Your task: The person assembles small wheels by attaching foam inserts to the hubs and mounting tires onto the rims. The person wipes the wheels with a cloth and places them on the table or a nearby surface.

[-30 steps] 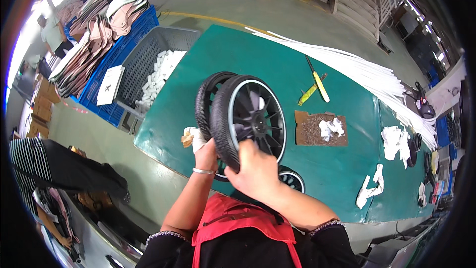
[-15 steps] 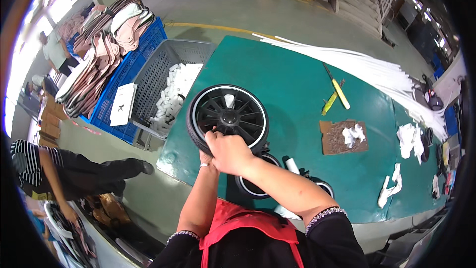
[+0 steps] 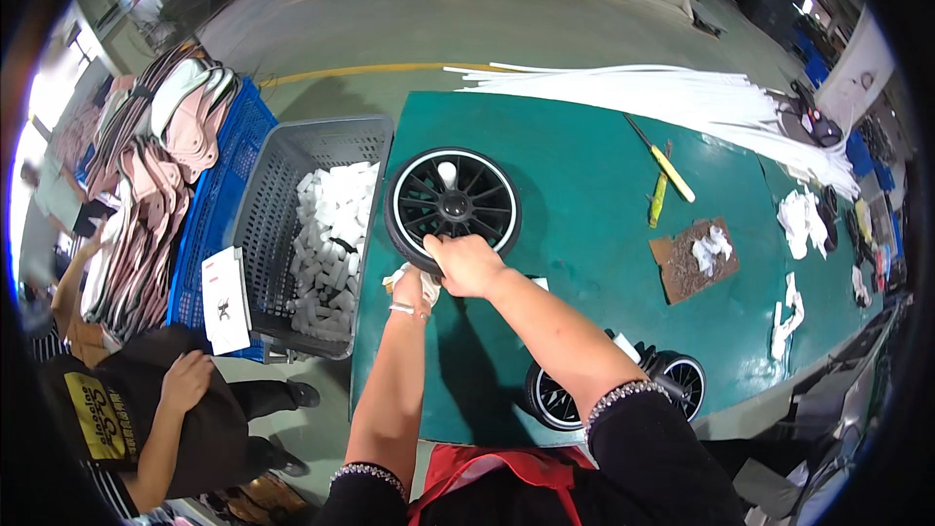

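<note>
While lying flat near the frame's centre on the green table (image 3: 584, 331), black wheel (image 3: 453, 206) gripped at its lower rim by right hand (image 3: 467, 265), fingers curled shut. Left hand (image 3: 414, 287) just beside, closed on a white rag (image 3: 397, 279). Left: grey crate (image 3: 268, 224) of white foam pieces (image 3: 331, 234). Right: screwdrivers (image 3: 664, 175), cardboard scrap (image 3: 691, 258). Lower right: more wheels (image 3: 560, 399), partly hidden by the forearm.

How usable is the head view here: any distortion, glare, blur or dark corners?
Head view: strong fisheye, the green table edges bow and the corners are black; window glare blows out the left rim; the black wheel and right hand look sharp; soft shadows under the arms.
</note>
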Tool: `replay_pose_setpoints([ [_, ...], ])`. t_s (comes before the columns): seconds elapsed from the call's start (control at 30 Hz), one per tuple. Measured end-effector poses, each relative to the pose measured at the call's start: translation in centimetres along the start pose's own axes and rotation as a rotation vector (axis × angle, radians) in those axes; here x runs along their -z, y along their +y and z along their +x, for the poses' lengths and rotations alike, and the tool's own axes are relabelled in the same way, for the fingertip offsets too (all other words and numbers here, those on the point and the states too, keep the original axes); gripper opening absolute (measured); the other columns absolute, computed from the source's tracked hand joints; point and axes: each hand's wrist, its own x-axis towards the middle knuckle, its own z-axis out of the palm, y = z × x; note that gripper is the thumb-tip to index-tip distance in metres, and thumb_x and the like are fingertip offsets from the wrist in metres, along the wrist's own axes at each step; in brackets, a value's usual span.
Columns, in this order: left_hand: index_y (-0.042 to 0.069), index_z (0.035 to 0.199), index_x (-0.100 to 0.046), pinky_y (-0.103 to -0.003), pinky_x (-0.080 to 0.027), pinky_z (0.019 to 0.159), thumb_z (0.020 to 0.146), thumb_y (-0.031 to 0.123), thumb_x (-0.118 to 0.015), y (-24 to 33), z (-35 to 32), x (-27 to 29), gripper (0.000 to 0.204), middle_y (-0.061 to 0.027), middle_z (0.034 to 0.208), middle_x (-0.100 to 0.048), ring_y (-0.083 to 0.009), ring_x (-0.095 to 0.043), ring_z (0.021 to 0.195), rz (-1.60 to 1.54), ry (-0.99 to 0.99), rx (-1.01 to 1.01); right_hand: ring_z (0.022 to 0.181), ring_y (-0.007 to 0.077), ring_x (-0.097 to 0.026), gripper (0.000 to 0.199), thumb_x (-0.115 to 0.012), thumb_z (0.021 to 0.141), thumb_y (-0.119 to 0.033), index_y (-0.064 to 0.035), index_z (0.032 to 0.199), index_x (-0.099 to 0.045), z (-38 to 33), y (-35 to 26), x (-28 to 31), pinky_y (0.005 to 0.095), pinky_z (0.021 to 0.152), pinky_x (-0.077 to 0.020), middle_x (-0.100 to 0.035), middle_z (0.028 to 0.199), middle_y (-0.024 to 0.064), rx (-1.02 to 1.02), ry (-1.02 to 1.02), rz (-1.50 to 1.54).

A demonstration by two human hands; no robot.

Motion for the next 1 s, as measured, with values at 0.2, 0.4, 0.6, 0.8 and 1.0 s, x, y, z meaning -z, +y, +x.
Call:
replay_pose_setpoints([
  [0.2, 0.002, 0.113, -0.059, -0.025, -0.052, 0.068, 0.094, 0.012, -0.061, -7.5, -11.6, 2.3, 0.022, -0.0098, 0.102, -0.067, -0.0184, -0.067, 0.089, 0.787, -0.065, -0.499, 0.103, 0.0351, -0.063, 0.053, -0.077, 0.074, -0.023, -0.0034, 0.116, -0.053, -2.1, -1.8, 2.5, 0.0445, 0.084, -0.0534, -0.059, 0.114, 0.0175, -0.079, 0.158, -0.068],
  [0.4, -0.001, 0.132, -0.050, -0.046, -0.040, 0.107, 0.075, 0.038, -0.075, -14.8, -24.9, -6.6, 0.074, -0.0213, 0.139, -0.051, -0.0363, -0.047, 0.132, 1.719, -1.132, -0.726, 0.112, 0.0357, -0.057, 0.036, -0.074, 0.079, -0.027, -0.0137, 0.112, -0.066, -27.1, 3.7, 6.7, 0.0519, 0.097, -0.0408, -0.063, 0.118, 0.0134, -0.502, 0.711, -0.348],
  [0.6, 0.012, 0.099, -0.056, -0.042, -0.048, 0.068, 0.081, 0.030, -0.060, -17.0, -23.8, -3.8, 0.026, -0.0106, 0.096, -0.058, -0.0302, -0.058, 0.087, 1.749, -1.022, -0.594, 0.117, 0.0378, -0.057, 0.051, -0.062, 0.088, -0.052, -0.0148, 0.124, -0.064, -44.9, 2.6, 1.0, 0.0511, 0.098, -0.0434, -0.062, 0.124, 0.0184, -0.909, 0.414, -0.133],
  [0.8, -0.002, 0.137, -0.047, -0.052, -0.043, 0.098, 0.066, 0.032, -0.073, -7.0, -25.6, -1.0, 0.082, -0.0235, 0.138, -0.052, -0.0414, -0.056, 0.113, 2.131, -1.118, -0.877, 0.112, 0.0312, -0.055, 0.051, -0.059, 0.089, -0.047, -0.0063, 0.120, -0.060, -36.4, -4.3, -3.9, 0.0578, 0.097, -0.0314, -0.062, 0.120, 0.0128, -1.070, 0.737, -0.090],
  [1.0, 0.001, 0.129, -0.054, -0.044, -0.045, 0.091, 0.063, 0.015, -0.075, -5.2, -25.9, -0.9, 0.072, -0.0193, 0.125, -0.060, -0.0342, -0.059, 0.102, 2.214, -1.147, -1.027, 0.133, 0.0353, -0.041, 0.063, -0.059, 0.092, -0.040, -0.0082, 0.143, -0.042, -25.7, -8.7, -8.2, 0.0596, 0.108, -0.0240, -0.048, 0.139, 0.0198, -1.125, 0.664, 0.230],
])
